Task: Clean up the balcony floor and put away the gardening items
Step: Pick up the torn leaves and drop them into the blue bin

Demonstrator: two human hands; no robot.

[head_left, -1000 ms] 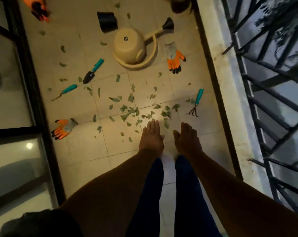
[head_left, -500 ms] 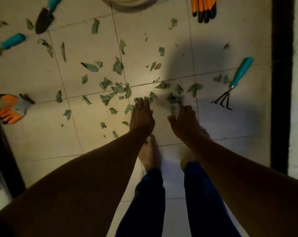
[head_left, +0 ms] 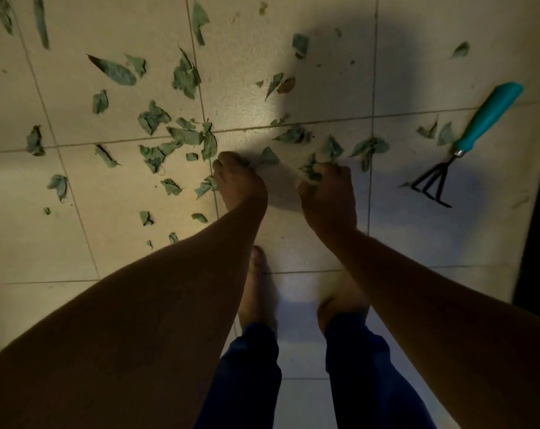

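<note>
Bent low over a dim balcony floor (head_left: pixel 293 221), both hands down among torn leaves (head_left: pixel 185 75) scattered from 9 to 1 o'clock. Left hand (head_left: pixel 240 184) curled, fingers closing on leaf scraps at the tile joint; right hand (head_left: pixel 327 193) clenched round a bunch of leaves, gathered by fistfuls, likely for want of a broom. Hand rake (head_left: pixel 469 144) lying untouched at 3 o'clock, teal handle pointing away, leaves beside it. Bare feet (head_left: pixel 259 292) planted behind the hands. Most litter not yet collected.

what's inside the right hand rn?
Crumpled green leaves poke out between the curled fingers of the right hand. How much it holds is hidden by the fist.
</note>
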